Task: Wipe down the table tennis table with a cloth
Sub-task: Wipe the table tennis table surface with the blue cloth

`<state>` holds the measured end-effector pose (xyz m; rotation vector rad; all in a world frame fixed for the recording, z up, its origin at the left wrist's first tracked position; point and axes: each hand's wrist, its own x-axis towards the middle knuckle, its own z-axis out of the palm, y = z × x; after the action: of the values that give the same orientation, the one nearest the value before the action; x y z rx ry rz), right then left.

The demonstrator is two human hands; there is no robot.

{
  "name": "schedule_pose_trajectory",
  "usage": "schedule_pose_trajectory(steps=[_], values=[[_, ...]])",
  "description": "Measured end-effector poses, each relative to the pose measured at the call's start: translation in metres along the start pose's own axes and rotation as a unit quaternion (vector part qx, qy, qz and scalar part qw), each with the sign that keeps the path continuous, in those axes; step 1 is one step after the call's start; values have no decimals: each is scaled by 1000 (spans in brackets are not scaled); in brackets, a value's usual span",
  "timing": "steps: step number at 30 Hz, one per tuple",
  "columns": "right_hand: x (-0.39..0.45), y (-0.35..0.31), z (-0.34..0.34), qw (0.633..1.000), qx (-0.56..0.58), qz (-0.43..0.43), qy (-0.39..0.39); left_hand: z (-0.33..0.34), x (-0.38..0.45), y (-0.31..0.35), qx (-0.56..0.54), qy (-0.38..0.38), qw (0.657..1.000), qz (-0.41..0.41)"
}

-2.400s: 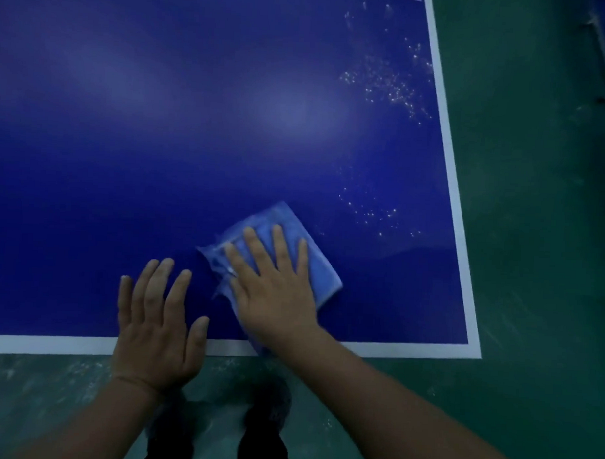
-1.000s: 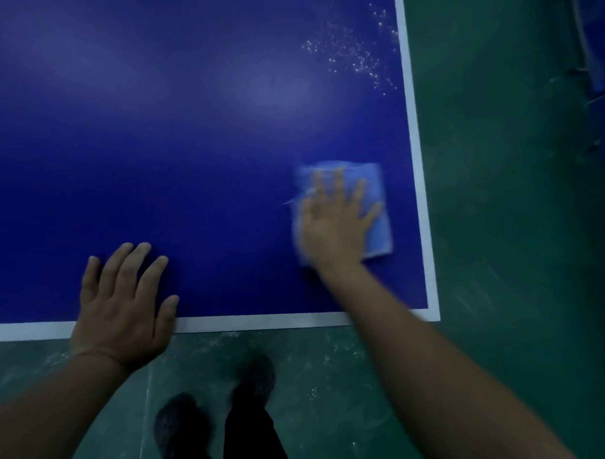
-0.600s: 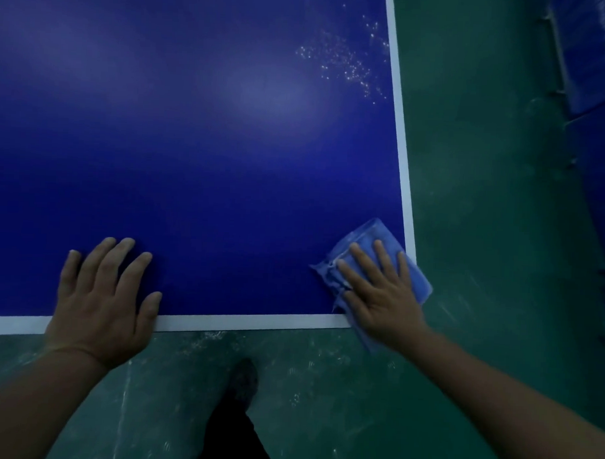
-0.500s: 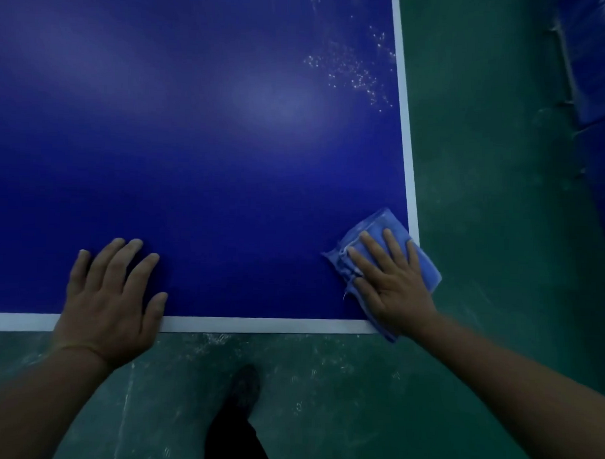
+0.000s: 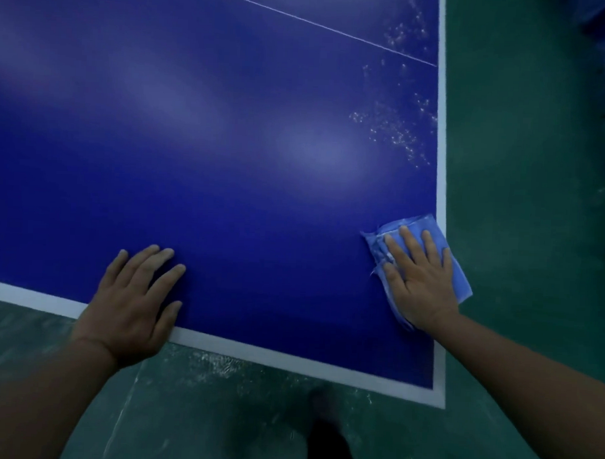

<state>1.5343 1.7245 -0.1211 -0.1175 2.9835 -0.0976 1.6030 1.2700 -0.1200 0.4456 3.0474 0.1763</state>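
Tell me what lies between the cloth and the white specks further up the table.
Head view: only bare blue table between the cloth and the specks.

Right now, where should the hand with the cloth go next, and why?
Probably slide the cloth forward along the right edge: the right hand presses it flat there, and white specks lie on the table just ahead.

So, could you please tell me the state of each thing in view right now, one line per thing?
Table: blue top, near area free of specks.
White specks: scattered by the right edge, beyond the cloth.
Cloth: folded, flat, overhanging the right edge.
Right hand: fingers straight, pressing the cloth.
Left hand: flat, resting on the table's near edge.
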Motion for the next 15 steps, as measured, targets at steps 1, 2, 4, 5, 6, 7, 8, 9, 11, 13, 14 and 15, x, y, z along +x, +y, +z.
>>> schedule_pose_trajectory(steps=[1, 2, 4, 5, 6, 7, 8, 9, 11, 13, 14, 15], values=[[10, 3, -3, 1000, -1, -2, -2, 2, 0, 0, 9, 1, 1000, -1], [22, 5, -5, 1000, -2, 2, 0, 2, 0, 0, 17, 2, 1000, -5], [45, 0, -8, 998, 14, 58, 8, -1, 2, 2, 28, -4, 999, -18], [51, -9, -8, 993, 34, 108, 16, -3, 2, 3, 35, -12, 999, -24], [55, -26, -8, 988, 49, 141, 26, -5, 1, 5, 45, -20, 998, -37], [54, -50, -5, 989, 55, 131, 37, -8, 0, 9, 55, -27, 996, -57], [44, -74, 0, 995, 54, 62, 48, -10, -1, 16, 61, -29, 994, -84], [28, -97, 6, 996, 45, -61, 41, -11, -2, 27, 60, -21, 990, -123], [-9, -116, 16, 946, 6, -323, -4, -10, -2, 61, 30, 36, 970, -237], [13, -88, 10, 920, -8, -393, -13, -3, 10, 115, -47, 105, 931, -345], [37, -63, 5, 939, -7, -345, 4, 1, 20, 145, -90, 124, 910, -385], [62, -35, -1, 964, -9, -265, 11, 5, 30, 172, -126, 130, 892, -414]])
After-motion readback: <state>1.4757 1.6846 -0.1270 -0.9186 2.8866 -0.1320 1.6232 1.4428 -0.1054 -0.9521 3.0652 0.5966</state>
